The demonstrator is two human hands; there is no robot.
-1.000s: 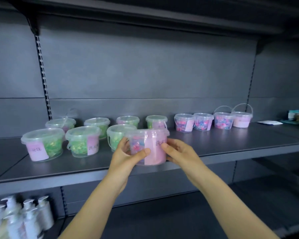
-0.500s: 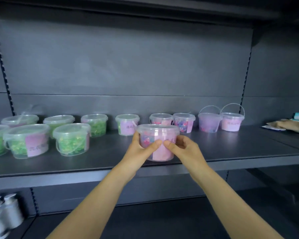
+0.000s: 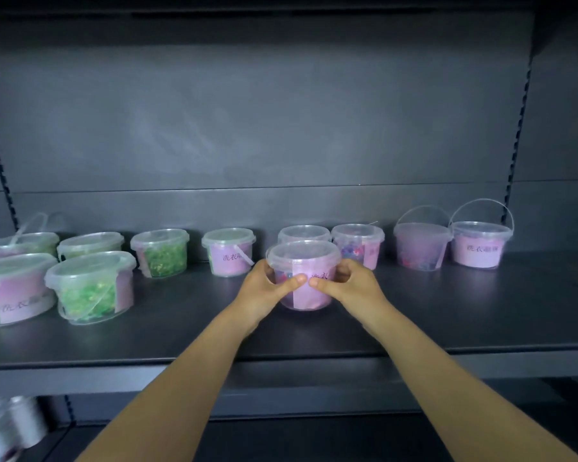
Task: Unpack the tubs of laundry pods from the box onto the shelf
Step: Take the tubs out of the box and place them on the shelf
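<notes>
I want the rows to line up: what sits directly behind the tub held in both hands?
Behind the held tub stands another lidded tub in the back row. Only its clear lid and rim show; its body, label and contents are covered.

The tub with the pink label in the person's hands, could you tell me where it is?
In the head view, the tub sits mid-shelf, clasped by the left hand and right hand, directly before a back-row tub.

The light is dim and cool, falling from above and in front. A soft sheen lies on the shelf (image 3: 447, 315) and back panel (image 3: 247, 128). Corners darken. Tub labels (image 3: 481, 250) blur slightly, and wide-angle bending curves the edges.
</notes>
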